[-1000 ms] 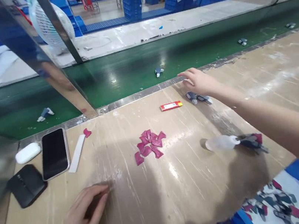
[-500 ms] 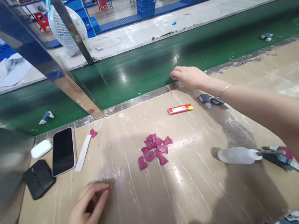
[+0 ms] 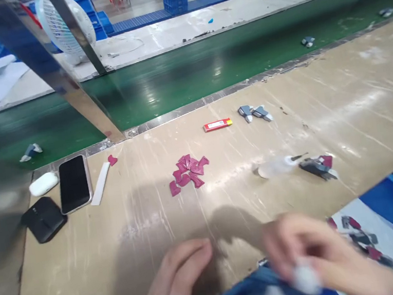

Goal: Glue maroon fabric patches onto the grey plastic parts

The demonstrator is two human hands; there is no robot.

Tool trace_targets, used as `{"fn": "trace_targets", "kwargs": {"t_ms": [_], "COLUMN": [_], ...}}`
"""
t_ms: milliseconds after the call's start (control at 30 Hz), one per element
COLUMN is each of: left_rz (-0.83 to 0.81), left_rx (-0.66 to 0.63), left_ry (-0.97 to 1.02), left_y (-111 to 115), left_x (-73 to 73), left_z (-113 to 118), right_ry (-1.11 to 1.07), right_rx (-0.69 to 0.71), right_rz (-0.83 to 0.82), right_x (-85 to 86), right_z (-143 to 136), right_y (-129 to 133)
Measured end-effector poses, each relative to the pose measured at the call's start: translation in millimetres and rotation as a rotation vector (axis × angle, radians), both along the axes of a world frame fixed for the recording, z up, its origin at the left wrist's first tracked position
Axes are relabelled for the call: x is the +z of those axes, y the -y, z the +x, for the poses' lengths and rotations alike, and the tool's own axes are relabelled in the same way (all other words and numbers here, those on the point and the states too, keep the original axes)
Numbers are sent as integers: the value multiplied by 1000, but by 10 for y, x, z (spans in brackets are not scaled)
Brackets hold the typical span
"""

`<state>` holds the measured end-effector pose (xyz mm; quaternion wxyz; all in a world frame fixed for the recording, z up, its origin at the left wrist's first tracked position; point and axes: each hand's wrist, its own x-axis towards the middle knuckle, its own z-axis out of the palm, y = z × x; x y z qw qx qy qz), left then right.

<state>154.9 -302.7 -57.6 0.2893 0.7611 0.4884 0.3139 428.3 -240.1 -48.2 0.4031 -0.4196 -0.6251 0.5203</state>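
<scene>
From the blurred fingers of our right hand [image 3: 336, 254] outward: they are curled in close on a small pale piece [image 3: 306, 277] in front of the table's near edge. The piece looks light and fairly stiff, best pinched lightly by its sides, though the blur hides its shape. The fingers of our left hand [image 3: 164, 293] bend inward over that edge; we cannot tell how wide they are open underneath or whether they have hold of anything. Beyond them, about midway between the near and far edges of the table [image 3: 344, 96], lie magenta pieces [image 3: 196, 180], overlapping, thin and light, probably a little flexible; we would take an outer one by its rim so its neighbours don't drag. To their right, a translucent bottle [image 3: 276, 167] lies on its side, likely soft-walled and apt to roll; we'd grip mid-body, gently, clear of its thin dark nozzle [image 3: 299, 156]. Just beside it is a dark-and-magenta bundle [image 3: 318, 168]. Nearer the far edge, two blue-grey pieces [image 3: 262, 113] look small and firm, easiest by their sides, right of a red-and-yellow packet [image 3: 217, 125].
</scene>
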Motion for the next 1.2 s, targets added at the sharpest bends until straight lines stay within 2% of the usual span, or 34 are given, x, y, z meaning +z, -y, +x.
{"fn": "trace_targets", "kwargs": {"t_ms": [33, 67, 100, 133, 233, 333, 467, 567, 733, 867, 933, 1000, 1067, 1133, 1200], "left_rz": [-1, -16, -30, -45, -67, -131, -205, -246, -240, -211, -214, -228, -262, -327, -400], "left_rx": [-44, -75, -105, -126, -115, -33, 37, 100, 153, 158, 212, 299, 349, 346, 324], "left_ry": [35, 62, 95, 132, 234, 255, 285, 243, 201, 163, 150, 123, 72, 18, -11], "left_y": [-18, -48, -83, -116, -153, -85, -4, -19, -53, -64, -73, -88, -114, -154, -201], "left_x": [-1, 3, 10, 18, 34, 43, 73, 80, 48, 41, 56, 88, 132, 173, 200], "left_z": [88, 156, 203, 229, 227, 210, 268, 321, 361, 381, 390, 391, 380, 359, 333], "right_ry": [-290, -552, -745, -873, -1001, -1020, -956, -908, -813, -722, -693, -668, -624, -547, -491], "right_rx": [165, 269, 312, 365, 421, 384, 261, 196, 153, 127, 97, 28, -73, -171, -263], "right_rz": [-286, -592, -786, -911, -1027, -1079, -1098, -1106, -1071, -1031, -1017, -946, -791, -630, -575], "right_x": [-65, -136, -208, -279, -423, -431, -385, -420, -492, -453, -431, -433, -468, -524, -576], "right_z": [-163, -324, -475, -606, -838, -873, -852, -845, -834, -858, -825, -704, -482, -195, 86], "right_y": [126, 211, 262, 289, 300, 295, 284, 279, 262, 229, 203, 170, 126, 67, -9]}}
